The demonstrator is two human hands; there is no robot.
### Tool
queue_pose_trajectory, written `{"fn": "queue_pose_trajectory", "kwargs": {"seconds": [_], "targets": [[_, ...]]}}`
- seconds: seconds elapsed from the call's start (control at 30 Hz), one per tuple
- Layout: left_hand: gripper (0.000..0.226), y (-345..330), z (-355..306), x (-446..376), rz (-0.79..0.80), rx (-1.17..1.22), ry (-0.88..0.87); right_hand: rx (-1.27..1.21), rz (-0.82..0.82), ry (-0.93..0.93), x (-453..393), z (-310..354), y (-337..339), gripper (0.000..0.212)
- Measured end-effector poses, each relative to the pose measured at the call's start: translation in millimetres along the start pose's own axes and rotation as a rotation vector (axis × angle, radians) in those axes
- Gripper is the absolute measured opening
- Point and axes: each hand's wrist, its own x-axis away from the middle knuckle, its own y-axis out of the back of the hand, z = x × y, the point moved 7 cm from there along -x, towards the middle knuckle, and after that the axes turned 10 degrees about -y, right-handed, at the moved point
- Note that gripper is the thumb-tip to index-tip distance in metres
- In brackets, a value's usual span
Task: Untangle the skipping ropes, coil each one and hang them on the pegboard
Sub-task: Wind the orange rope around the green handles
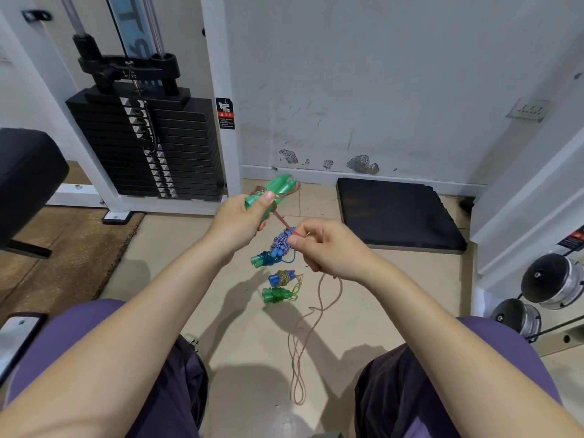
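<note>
Bare floor [177, 273] between knees, coiled ropes [279, 279] ahead, weight stack [148, 147] left, mat [398, 213] perhaps raised

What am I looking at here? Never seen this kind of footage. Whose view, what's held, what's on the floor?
There is no machine: a person works with bare hands, and the single picture comes from a wide-angle camera on their head, looking down past their knees at a gym floor.

The left hand grips a pair of green handles with a pinkish rope partly wound round them. The right hand pinches that same rope, whose loose end trails onto the floor.

Also on the floor lie several already coiled ropes: a blue and white bundle, a blue-handled one and a green one.

Behind stand a weight stack, a black mat and dumbbells. No pegboard is in view.
</note>
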Motion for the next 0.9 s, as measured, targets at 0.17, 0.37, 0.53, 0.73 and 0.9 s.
{"fn": "queue_pose_trajectory", "kwargs": {"seconds": [0.17,0.37,0.53,0.73,0.9], "targets": [[0.038,-11,-1,3,0.22,-0.2,-0.039,0.152,-0.164,0.137,9,16,21,0.024],[0.033,-39,-9,31,0.794,-0.079,-0.037,0.105,-0.229,0.21,13,20,42,0.011],[0.04,-47,-16,39,0.877,-0.021,-0.087,0.008,-0.124,0.135,9,13,32,0.013],[0.056,-50,-15,41,0.769,-0.006,-0.066,-0.078,-0.08,0.116,6,10,29,0.015],[0.039,-39,-17,29,0.589,-0.036,-0.138,-0.07,-0.072,0.066,2,3,36,0.028]]}}
